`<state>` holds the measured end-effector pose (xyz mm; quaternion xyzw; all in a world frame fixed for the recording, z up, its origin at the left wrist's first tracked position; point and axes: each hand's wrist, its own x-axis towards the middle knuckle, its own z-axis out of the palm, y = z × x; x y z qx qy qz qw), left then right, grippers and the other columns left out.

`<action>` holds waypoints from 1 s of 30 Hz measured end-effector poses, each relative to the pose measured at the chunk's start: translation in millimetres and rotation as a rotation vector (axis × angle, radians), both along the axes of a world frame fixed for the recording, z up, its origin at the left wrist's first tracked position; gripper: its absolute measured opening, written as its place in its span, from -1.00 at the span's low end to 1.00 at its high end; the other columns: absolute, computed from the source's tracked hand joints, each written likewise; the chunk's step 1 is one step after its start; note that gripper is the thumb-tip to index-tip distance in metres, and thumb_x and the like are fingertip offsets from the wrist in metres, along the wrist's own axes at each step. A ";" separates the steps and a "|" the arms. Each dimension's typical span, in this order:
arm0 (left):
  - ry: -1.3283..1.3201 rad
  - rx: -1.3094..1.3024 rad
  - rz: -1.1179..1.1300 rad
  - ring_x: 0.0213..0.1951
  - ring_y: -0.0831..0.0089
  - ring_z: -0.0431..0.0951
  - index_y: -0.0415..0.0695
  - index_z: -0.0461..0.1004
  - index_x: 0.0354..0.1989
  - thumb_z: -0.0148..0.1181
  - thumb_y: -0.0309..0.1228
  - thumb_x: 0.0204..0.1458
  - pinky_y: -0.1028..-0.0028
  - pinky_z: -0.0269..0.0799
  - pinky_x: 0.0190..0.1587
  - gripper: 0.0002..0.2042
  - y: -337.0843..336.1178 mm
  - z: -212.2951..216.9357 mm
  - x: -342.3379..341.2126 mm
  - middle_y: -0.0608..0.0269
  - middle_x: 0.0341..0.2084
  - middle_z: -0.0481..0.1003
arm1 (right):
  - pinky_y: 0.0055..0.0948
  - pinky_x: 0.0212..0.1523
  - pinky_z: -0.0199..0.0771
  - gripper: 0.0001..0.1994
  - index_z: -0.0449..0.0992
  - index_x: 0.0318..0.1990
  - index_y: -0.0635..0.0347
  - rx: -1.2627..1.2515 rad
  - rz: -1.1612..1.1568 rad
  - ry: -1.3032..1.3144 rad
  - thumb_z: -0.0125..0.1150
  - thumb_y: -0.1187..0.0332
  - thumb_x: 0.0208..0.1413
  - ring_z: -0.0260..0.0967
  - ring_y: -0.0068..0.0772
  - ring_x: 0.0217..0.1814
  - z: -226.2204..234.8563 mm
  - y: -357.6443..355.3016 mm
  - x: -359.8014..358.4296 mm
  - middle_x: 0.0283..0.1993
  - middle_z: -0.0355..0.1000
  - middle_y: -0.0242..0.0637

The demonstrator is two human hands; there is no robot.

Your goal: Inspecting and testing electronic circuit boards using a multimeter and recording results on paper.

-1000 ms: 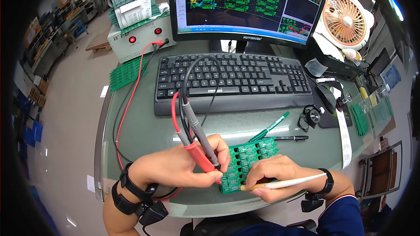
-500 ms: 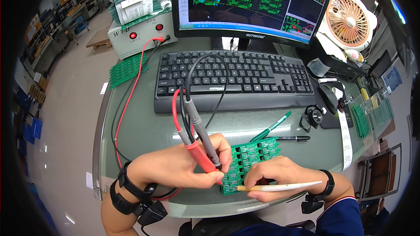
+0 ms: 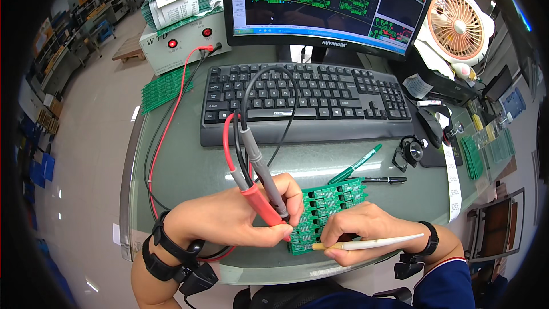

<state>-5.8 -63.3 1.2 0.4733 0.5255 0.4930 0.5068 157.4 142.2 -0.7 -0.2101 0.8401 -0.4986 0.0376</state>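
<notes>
A green circuit board panel [image 3: 320, 210] lies near the front edge of the desk. My left hand [image 3: 254, 212] is closed round two test probes, a red probe [image 3: 262, 206] and a grey probe [image 3: 263, 169], their tips down at the panel's left edge. Pinched in my right hand [image 3: 363, 230] is a slim brush [image 3: 372, 244] with a pale tapered handle. Its tip points left at the panel's lower left corner; whether it touches is too small to tell. My fingers hide part of the panel.
Behind the hands stand a black keyboard [image 3: 309, 100] and a monitor [image 3: 326, 6] showing a board layout. A green marker [image 3: 354, 163] and a black pen [image 3: 377, 180] lie beyond the panel. Red and black leads run to a box [image 3: 189, 43] at the left. A mouse [image 3: 429, 126] sits right.
The brush tip has shifted very slightly right. On the monitor, a yellow marking now shows at the upper left of the layout. The left hand has hardly moved.
</notes>
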 end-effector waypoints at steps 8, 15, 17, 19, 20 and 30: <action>0.037 0.009 0.002 -0.18 0.50 0.42 -0.13 0.22 -0.24 0.20 -0.48 0.00 0.42 0.39 -0.11 -0.74 -0.2 -0.5 -1.1 0.24 -0.28 0.43 | -0.40 -0.57 0.38 -0.85 0.39 -0.36 0.17 -0.002 0.002 0.025 0.27 0.41 -0.01 0.42 -0.31 -0.56 -3.6 0.7 0.0 -0.52 0.41 -0.35; -0.006 0.019 -0.007 -0.18 0.50 0.41 -0.14 0.21 -0.24 0.19 -0.49 0.01 0.42 0.38 -0.12 -0.75 1.7 -4.7 -4.1 0.23 -0.29 0.42 | -0.40 -0.59 0.35 -0.84 0.39 -0.34 0.14 0.014 -0.044 -0.054 0.26 0.35 0.02 0.40 -0.32 -0.60 -0.6 -3.8 -0.3 -0.58 0.39 -0.37; -0.071 0.000 0.015 -0.19 0.50 0.41 -0.14 0.21 -0.25 0.19 -0.50 0.01 0.42 0.38 -0.13 -0.75 1.5 -3.9 -3.0 0.23 -0.30 0.42 | -0.40 -0.59 0.35 -0.84 0.39 -0.34 0.13 0.041 -0.027 -0.046 0.26 0.34 0.02 0.40 -0.33 -0.60 0.2 -4.8 -0.4 -0.57 0.40 -0.37; -0.045 0.001 0.018 -0.20 0.50 0.41 -0.14 0.21 -0.25 0.19 -0.50 0.01 0.43 0.38 -0.14 -0.75 1.1 -3.6 -2.6 0.24 -0.30 0.42 | -0.40 -0.60 0.35 -0.84 0.39 -0.34 0.13 0.042 -0.035 -0.058 0.27 0.34 0.02 0.40 -0.33 -0.60 0.5 -5.8 0.0 -0.57 0.40 -0.37; -0.019 0.004 0.019 -0.20 0.51 0.41 -0.14 0.21 -0.25 0.19 -0.49 0.01 0.43 0.37 -0.15 -0.75 1.1 -3.7 -2.6 0.24 -0.31 0.42 | -0.40 -0.60 0.35 -0.84 0.39 -0.34 0.13 0.042 -0.035 -0.059 0.27 0.34 0.02 0.40 -0.33 -0.60 -0.5 -6.1 0.4 -0.57 0.40 -0.37; -0.007 -0.007 0.012 -0.22 0.53 0.40 -0.14 0.21 -0.25 0.19 -0.50 0.00 0.45 0.36 -0.17 -0.75 0.4 -3.3 -4.0 0.25 -0.31 0.42 | -0.38 -0.57 0.38 -0.84 0.39 -0.34 0.13 0.040 -0.033 -0.018 0.27 0.36 0.01 0.43 -0.31 -0.56 -3.7 -6.4 -2.5 -0.52 0.43 -0.35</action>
